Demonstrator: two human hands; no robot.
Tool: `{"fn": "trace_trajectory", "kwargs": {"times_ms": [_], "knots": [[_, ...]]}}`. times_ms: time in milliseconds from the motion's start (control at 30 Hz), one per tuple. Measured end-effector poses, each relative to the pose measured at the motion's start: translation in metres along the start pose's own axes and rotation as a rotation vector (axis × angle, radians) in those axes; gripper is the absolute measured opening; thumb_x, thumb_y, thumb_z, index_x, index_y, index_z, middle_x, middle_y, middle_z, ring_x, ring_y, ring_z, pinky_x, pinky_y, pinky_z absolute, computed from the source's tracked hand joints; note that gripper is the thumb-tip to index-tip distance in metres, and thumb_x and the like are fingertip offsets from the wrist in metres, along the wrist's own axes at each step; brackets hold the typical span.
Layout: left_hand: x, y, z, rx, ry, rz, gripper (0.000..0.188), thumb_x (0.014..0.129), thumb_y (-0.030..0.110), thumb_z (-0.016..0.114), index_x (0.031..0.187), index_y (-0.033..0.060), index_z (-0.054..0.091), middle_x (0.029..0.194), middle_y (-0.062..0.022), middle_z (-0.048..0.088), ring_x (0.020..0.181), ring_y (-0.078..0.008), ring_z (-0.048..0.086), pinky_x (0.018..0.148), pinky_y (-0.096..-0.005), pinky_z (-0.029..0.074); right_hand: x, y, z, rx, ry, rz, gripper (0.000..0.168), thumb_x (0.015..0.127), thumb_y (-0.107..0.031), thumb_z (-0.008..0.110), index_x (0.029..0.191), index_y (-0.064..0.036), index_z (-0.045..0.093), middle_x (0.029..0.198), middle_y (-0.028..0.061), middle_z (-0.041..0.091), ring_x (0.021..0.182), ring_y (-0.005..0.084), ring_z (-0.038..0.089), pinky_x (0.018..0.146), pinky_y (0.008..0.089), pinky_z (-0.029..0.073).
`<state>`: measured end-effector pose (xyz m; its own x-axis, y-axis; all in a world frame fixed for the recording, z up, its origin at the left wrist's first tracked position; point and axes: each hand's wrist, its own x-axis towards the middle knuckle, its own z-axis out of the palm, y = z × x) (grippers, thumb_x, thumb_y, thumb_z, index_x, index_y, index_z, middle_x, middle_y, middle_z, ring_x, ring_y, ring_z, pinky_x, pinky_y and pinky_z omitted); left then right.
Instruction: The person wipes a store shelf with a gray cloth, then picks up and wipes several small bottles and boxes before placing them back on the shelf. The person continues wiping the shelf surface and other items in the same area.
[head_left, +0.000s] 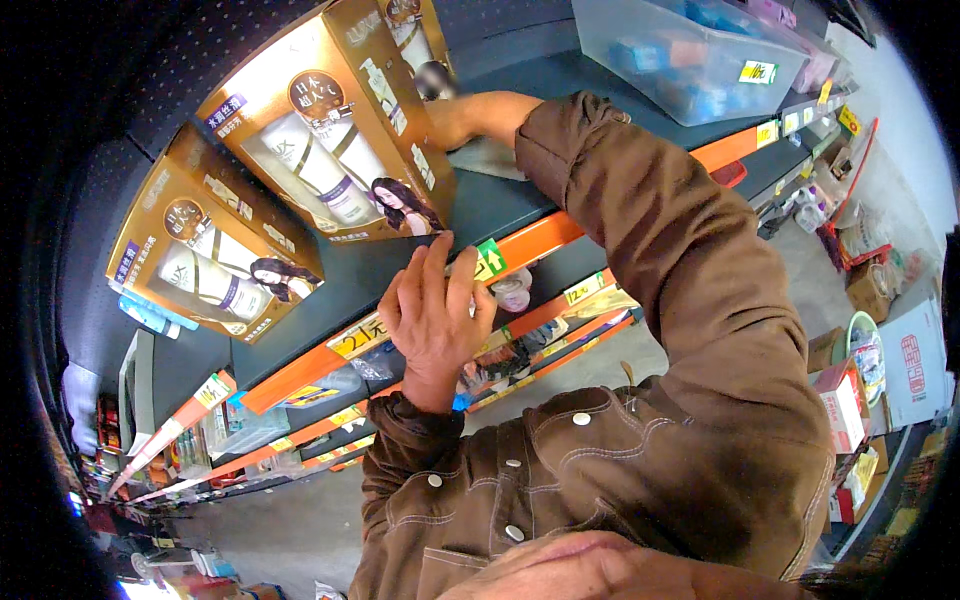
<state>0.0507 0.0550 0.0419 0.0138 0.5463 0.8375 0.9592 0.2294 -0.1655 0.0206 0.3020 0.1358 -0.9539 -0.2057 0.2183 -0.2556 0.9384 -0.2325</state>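
Two gold Lux gift boxes with window fronts, the larger (322, 135) and the smaller (217, 240), stand on a dark shelf (337, 277) with an orange front edge. My left hand (439, 315) rests its fingertips at that edge, beside a green and yellow price tag (489, 259), near the larger box's lower corner. My right hand (454, 124) reaches in behind the larger box; its fingers are hidden. Under its wrist lies a pale grey cloth-like thing (487, 159), and whether the hand grips it cannot be told. Another gold box (412, 37) stands behind.
A translucent plastic bin (690, 67) with blue and pink packets stands on the shelf at upper right. Blue bottles (150, 315) lie behind the smaller box. Lower shelves with orange rails (300, 442) carry more goods. Cartons (840, 405) stand on the floor at right.
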Motion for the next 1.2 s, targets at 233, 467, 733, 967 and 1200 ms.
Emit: {"fn": "trace_trajectory", "kwargs": {"times_ms": [233,467,733,967,1200], "knots": [[0.0,0.002,-0.003,-0.002,0.02,-0.023,0.033,0.072,0.019,0.059,0.105,0.0144,0.058,0.117,-0.0035,0.058,0.104,-0.0224,0.054,0.087,-0.0361,0.033,-0.044,0.02,-0.024,-0.131,-0.155,0.367,0.049,0.078,-0.005,0.048,0.127,-0.007,0.051,0.127,0.017,0.053,0.115,0.0308,0.052,0.097,0.0353,0.04],[0.006,0.008,-0.001,-0.056,0.021,-0.043,0.033,0.072,0.018,0.059,0.104,0.0136,0.059,0.116,-0.0031,0.058,0.104,-0.0224,0.053,0.087,-0.0372,0.033,-0.083,0.019,-0.012,-0.145,0.009,0.236,0.05,0.075,0.002,0.047,0.124,-0.005,0.052,0.132,0.0168,0.048,0.123,0.0315,0.044,0.103,0.0345,0.035],[0.005,0.006,-0.011,-0.106,-0.022,-0.094,0.033,0.071,0.018,0.062,0.103,0.0143,0.058,0.115,-0.0026,0.058,0.104,-0.0218,0.054,0.086,-0.0376,0.034,-0.099,-0.059,0.011,-0.266,0.21,0.217,0.035,0.072,-0.007,0.053,0.106,-0.011,0.063,0.106,0.0163,0.062,0.098,0.036,0.058,0.082,0.0437,0.048],[0.007,0.006,-0.014,-0.114,-0.057,-0.103,0.034,0.071,0.016,0.062,0.104,0.0118,0.056,0.119,-0.0051,0.057,0.106,-0.0225,0.051,0.087,-0.0387,0.034,-0.11,-0.124,0.018,-0.328,0.226,0.158,0.026,0.069,-0.008,0.054,0.092,-0.01,0.067,0.104,0.0111,0.061,0.101,0.0332,0.056,0.081,0.0419,0.049],[0.008,0.007,-0.017,-0.113,-0.05,-0.083,0.036,0.07,0.015,0.063,0.105,0.0117,0.055,0.119,-0.0051,0.057,0.105,-0.0219,0.051,0.086,-0.0379,0.033,-0.111,-0.055,0.012,-0.439,0.255,0.343,0.045,0.074,0.001,0.048,0.115,-0.012,0.06,0.12,0.0075,0.054,0.11,0.0296,0.051,0.093,0.0386,0.043]]}}
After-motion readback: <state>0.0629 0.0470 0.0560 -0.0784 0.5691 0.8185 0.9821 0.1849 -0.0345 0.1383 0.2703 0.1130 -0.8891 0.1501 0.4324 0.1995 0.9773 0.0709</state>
